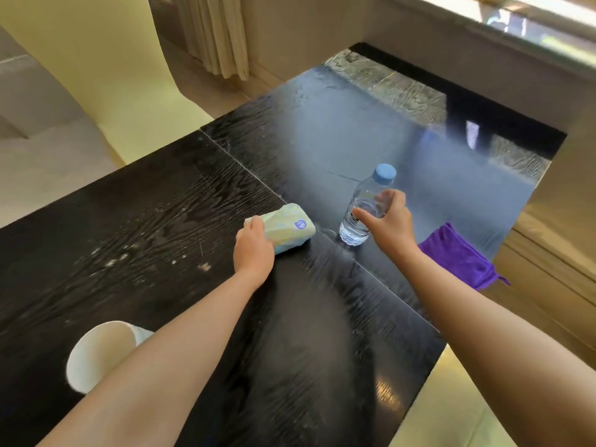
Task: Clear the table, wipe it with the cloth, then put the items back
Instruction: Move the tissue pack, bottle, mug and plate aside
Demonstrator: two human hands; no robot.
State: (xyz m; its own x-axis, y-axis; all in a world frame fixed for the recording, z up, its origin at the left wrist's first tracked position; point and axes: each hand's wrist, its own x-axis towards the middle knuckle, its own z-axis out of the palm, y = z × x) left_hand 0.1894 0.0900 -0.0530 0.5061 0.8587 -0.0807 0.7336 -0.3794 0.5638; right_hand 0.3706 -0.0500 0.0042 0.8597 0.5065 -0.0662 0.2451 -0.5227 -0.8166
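Note:
A pale green tissue pack [287,228] lies near the middle of the black wooden table [161,240]. My left hand [253,246] grips its near end. To its right a clear water bottle [364,211] with a blue cap stands upright on the table. My right hand [388,217] is wrapped around the bottle's body, thumb on the near side. A purple cloth [461,256] lies at the table's right edge, partly hanging over it. A white paper cup [96,353] stands at the near left, partly hidden by my left forearm.
A cream chair [106,75] stands beyond the table's far left edge. A beige curtain [216,33] hangs at the back. A window ledge [483,37] runs along the far right. The table's far half reflects the window light.

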